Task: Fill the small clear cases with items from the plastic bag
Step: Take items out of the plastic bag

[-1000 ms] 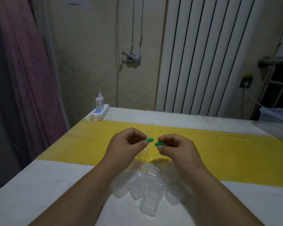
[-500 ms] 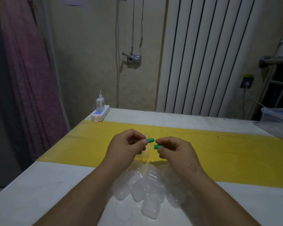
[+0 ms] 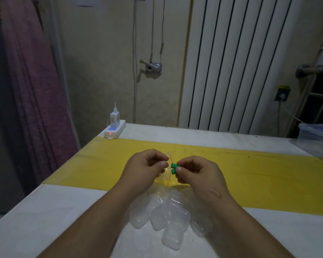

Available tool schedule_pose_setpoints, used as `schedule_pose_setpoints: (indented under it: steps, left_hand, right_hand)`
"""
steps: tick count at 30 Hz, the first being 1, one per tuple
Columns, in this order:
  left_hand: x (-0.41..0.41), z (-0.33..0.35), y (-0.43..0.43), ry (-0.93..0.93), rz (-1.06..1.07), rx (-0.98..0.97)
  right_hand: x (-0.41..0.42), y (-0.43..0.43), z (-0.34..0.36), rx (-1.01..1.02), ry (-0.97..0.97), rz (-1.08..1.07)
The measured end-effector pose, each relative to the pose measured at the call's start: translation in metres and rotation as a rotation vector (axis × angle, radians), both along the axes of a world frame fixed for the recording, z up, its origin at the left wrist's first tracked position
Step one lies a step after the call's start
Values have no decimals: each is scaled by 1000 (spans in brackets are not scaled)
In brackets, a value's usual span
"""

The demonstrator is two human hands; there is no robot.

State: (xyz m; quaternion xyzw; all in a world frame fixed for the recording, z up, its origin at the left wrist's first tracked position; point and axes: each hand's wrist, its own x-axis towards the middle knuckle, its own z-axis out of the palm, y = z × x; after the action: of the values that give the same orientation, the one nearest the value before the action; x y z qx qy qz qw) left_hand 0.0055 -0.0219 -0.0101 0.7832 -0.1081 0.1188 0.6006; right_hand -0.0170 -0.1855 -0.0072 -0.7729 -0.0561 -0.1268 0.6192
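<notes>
Now, right hand: it pinches two small green pieces between thumb and forefinger, one above the other, at 12 o'clock from the pile of cases.
Left hand: its fingers are curled around the clear plastic bag, which has a thin red line at its mouth; the bag hangs just at 9 o'clock of the green pieces.
Cases: a loose heap of small clear cases lies on the white table, below both hands, at 6 o'clock from them; they look shut, but I cannot tell it surely.
How the pieces handle: they seem very light and probably soft like foam, so a gentle pinch at the middle is enough; squeezed too hard, they may slip out.
How the cases handle: light, stiff and smooth, so they slide easily; better to hold one by its long sides while opening the lid.
Background: a power strip sits at the far left corner, at 11 o'clock.
</notes>
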Motion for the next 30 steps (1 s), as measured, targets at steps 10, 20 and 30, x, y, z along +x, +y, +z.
schedule_pose_setpoints:
  steps: [10,20,30]
  left_hand:
    - [-1,1,12,30,143,696]
    - [1,-6,12,41,80,965]
    - [4,-6,15,-123,-23,736]
  right_hand:
    - [1,-1,0,3,4,-54]
    - [1,-1,-2,-12,15,-57]
    - [1,-4,-1,12,30,-100]
